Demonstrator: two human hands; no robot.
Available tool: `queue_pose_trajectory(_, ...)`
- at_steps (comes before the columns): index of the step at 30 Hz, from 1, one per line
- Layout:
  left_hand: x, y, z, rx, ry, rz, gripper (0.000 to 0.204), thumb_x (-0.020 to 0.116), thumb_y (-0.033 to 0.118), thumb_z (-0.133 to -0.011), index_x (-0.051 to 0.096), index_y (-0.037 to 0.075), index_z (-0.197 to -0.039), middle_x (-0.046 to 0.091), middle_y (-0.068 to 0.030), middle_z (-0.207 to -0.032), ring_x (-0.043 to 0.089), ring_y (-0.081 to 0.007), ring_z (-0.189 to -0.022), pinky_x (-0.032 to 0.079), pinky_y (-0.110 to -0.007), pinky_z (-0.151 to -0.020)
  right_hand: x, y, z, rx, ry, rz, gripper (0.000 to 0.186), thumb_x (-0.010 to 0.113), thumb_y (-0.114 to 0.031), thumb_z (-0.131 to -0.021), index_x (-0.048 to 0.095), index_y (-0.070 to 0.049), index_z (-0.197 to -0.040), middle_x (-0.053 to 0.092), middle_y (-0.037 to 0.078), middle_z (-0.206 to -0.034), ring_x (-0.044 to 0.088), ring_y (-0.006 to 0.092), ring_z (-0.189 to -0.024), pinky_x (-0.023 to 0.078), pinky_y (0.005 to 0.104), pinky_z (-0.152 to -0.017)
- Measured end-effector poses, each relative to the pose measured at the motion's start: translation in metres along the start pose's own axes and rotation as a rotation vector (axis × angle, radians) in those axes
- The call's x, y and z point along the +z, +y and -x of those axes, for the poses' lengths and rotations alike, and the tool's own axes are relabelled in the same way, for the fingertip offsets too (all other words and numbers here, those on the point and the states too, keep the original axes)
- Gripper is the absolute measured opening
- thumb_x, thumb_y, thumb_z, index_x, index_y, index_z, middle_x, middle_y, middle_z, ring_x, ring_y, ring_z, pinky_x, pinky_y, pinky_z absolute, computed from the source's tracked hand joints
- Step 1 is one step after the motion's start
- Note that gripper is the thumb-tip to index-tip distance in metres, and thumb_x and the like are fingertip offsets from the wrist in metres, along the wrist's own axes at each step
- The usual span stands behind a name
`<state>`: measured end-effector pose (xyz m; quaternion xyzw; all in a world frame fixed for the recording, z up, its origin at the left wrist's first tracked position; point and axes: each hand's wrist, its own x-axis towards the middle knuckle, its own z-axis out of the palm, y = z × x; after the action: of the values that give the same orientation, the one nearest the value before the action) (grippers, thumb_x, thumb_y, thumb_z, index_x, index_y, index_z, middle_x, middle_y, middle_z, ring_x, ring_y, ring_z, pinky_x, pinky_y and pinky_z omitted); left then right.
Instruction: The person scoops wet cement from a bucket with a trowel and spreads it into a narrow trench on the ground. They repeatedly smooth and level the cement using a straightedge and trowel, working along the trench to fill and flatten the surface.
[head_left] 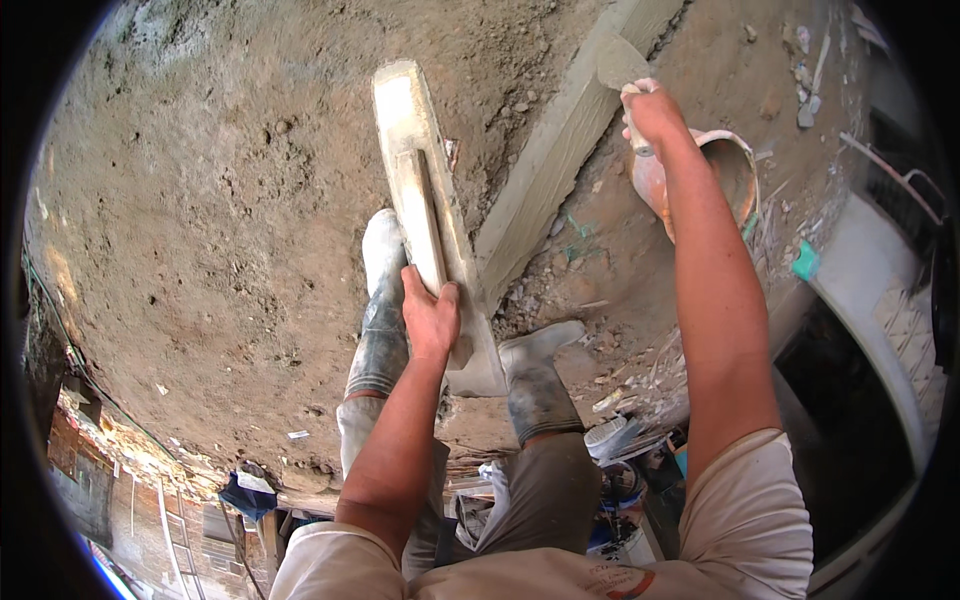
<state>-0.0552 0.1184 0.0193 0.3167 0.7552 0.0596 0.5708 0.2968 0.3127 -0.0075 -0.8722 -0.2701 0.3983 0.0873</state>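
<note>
My left hand (pixel 432 318) is closed around the handle of a long, cement-smeared float (pixel 396 105), low in front of my legs. The float points away from me, and its near end lies between my boots. Farther off to the right, my right hand (pixel 655 108) grips the pale handle of a trowel (pixel 621 63). The trowel's grey-coated blade is over the far part of a smooth strip of wet mortar (pixel 530 190), which runs diagonally across the ground; whether it touches cannot be told. Beside that hand a mortar-stained bucket (pixel 742 148) lies tipped, partly hidden by my forearm.
My rubber boots (pixel 383 255) stand on rough, lumpy soil (pixel 230 210), one on each side of the float's near end. A small green scrap (pixel 805 262) and loose debris lie to the right. Clutter and a ladder (pixel 180 540) appear behind me.
</note>
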Motion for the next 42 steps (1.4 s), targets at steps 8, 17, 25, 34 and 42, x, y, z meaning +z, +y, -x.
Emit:
queue_pose_trajectory(8, -0.010, 0.004, -0.008, -0.011, 0.001, 0.032, 0.039, 0.061, 0.012, -0.080, 0.043, 0.001, -0.112, 0.062, -0.0297, -0.097, 0.060, -0.0483, -0.096, 0.046, -0.049, -0.087, 0.036, -0.011, -0.031, 0.200, -0.144, 0.168, 0.039, 0.052, -0.013, -0.087, 0.058, 0.005, -0.122, 0.067, 0.020, -0.105, 0.070, 0.0317, -0.075, 0.052, 0.0433, -0.064)
queue_pose_trajectory(17, -0.014, 0.008, -0.013, -0.046, 0.037, 0.059, 0.038, 0.062, 0.011, -0.081, 0.043, 0.001, -0.112, 0.062, -0.0288, -0.097, 0.061, -0.0465, -0.095, 0.046, -0.048, -0.088, 0.140, 0.059, 0.145, 0.216, -0.386, 0.595, 0.048, 0.053, -0.020, -0.090, 0.048, -0.002, -0.134, 0.058, 0.027, -0.128, 0.058, 0.0411, -0.117, 0.048, 0.0446, -0.098)
queue_pose_trajectory(25, -0.016, 0.010, -0.016, -0.033, 0.065, 0.096, 0.039, 0.061, 0.012, -0.081, 0.044, 0.000, -0.113, 0.063, -0.0275, -0.095, 0.062, -0.0437, -0.093, 0.046, -0.046, -0.088, 0.118, 0.036, 0.134, 0.221, -0.290, 0.418, 0.053, 0.051, -0.026, -0.094, 0.041, -0.004, -0.142, 0.055, 0.023, -0.135, 0.055, 0.0376, -0.123, 0.045, 0.0435, -0.103)
queue_pose_trajectory(34, -0.024, 0.009, -0.027, 0.025, 0.117, 0.054, 0.041, 0.061, 0.012, -0.081, 0.042, -0.002, -0.114, 0.062, -0.0285, -0.097, 0.061, -0.0450, -0.093, 0.046, -0.047, -0.089, 0.135, 0.057, 0.118, 0.261, -0.232, 0.449, 0.052, 0.053, -0.023, -0.092, 0.043, -0.006, -0.140, 0.059, 0.025, -0.126, 0.059, 0.0397, -0.115, 0.048, 0.0448, -0.097)
queue_pose_trajectory(42, -0.036, 0.022, -0.033, -0.013, 0.135, -0.093, 0.041, 0.061, 0.014, -0.080, 0.042, -0.001, -0.114, 0.062, -0.0315, -0.099, 0.060, -0.0489, -0.096, 0.046, -0.049, -0.089, 0.197, 0.160, 0.305, 0.342, -0.655, 0.506, 0.054, 0.054, -0.022, -0.091, 0.045, -0.009, -0.142, 0.059, 0.025, -0.129, 0.056, 0.0406, -0.120, 0.044, 0.0462, -0.101)
